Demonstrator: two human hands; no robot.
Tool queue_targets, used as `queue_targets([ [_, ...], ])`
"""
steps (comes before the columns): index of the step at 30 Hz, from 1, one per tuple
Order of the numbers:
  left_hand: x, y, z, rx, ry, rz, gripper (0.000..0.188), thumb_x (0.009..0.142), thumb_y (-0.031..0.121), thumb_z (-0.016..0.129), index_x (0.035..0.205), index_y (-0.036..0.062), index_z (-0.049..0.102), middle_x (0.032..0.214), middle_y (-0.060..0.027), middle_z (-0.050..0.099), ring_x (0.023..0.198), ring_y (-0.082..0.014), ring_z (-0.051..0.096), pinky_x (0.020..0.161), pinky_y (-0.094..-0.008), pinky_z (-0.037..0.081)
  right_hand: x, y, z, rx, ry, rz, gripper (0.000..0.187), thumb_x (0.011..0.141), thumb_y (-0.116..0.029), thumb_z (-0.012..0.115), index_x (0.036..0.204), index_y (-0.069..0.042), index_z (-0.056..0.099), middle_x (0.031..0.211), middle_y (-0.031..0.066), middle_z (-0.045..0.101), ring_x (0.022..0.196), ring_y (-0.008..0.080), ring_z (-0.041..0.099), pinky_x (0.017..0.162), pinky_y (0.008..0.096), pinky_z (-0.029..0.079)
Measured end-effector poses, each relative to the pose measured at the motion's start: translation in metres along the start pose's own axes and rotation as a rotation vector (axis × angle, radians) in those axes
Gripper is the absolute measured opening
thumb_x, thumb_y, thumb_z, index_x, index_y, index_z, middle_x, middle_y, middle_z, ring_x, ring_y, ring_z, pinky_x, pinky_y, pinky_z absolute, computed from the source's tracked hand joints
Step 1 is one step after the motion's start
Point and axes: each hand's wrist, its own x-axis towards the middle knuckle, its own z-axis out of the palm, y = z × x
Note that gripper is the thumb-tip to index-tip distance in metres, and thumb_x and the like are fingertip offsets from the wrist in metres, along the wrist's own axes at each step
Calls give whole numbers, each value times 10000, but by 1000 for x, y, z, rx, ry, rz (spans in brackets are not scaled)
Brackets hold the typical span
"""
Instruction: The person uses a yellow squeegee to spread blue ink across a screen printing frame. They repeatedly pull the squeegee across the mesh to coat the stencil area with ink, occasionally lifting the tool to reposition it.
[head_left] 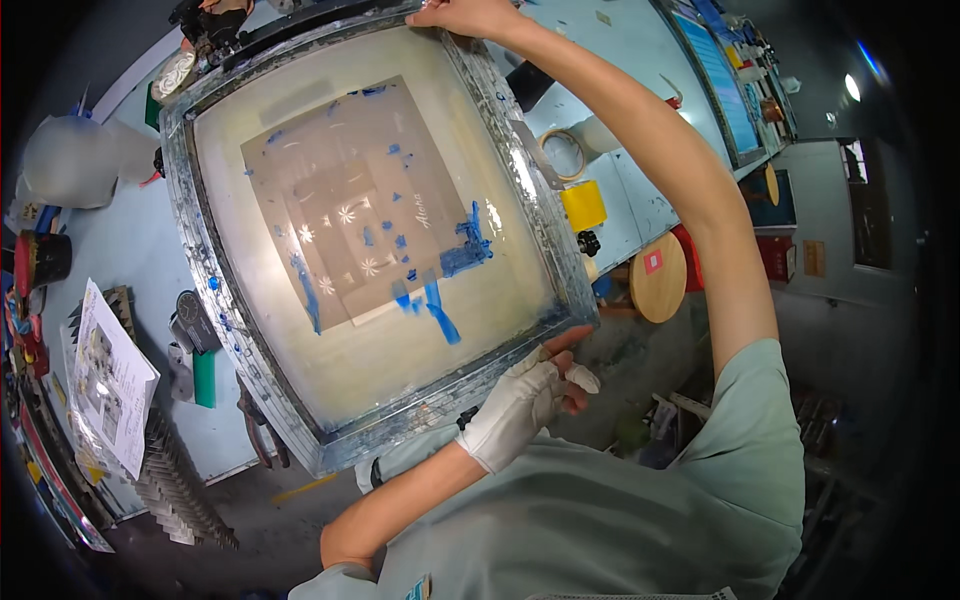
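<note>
A large screen-printing frame (352,437) with worn, ink-marked metal sides lies tilted in front of me. Its pale mesh (250,220) carries a brownish rectangular stencil (400,120) with small white flower shapes and script lettering. Patches of blue tape (462,250) cling to the stencil's right and lower sides. My bare right hand (468,16) reaches across and closes on the frame's far edge. At the near right corner is my left hand (525,402), in a white glove with some bare fingertips. Its index finger stretches along the frame's edge; the other fingers are loosely bent and apart.
A light blue worktable (225,430) lies beneath. Printed sheets (112,385), pliers (262,425) and a translucent jug (68,160) are at left. To the right are a tape roll (562,154), a yellow object (583,205) and a round wooden stool top (658,278).
</note>
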Motion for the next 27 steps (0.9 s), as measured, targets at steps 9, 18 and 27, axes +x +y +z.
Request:
queue_targets([
  [9,4,2,-1,-65,-16,-19,699,1039,444,566,1554,33,332,1021,-116,668,873,-195,641,778,-319,496,-2,-1,0,-85,34,-96,302,837,-305,793,726,-28,745,660,98,715,576,196,681,603,364,550],
  [18,2,0,-3,-87,-43,-9,711,1045,475,538,1557,27,331,1012,-112,665,877,-190,632,789,-314,493,16,22,4,-191,89,-233,257,812,-304,793,768,-52,783,673,160,720,638,280,719,678,434,568],
  [27,0,1,0,-52,1,-10,686,1053,456,538,1554,33,337,1010,-108,666,876,-182,620,797,-313,482,12,26,15,-171,292,-278,321,799,-332,785,720,-24,747,703,163,705,733,308,707,787,450,533],
])
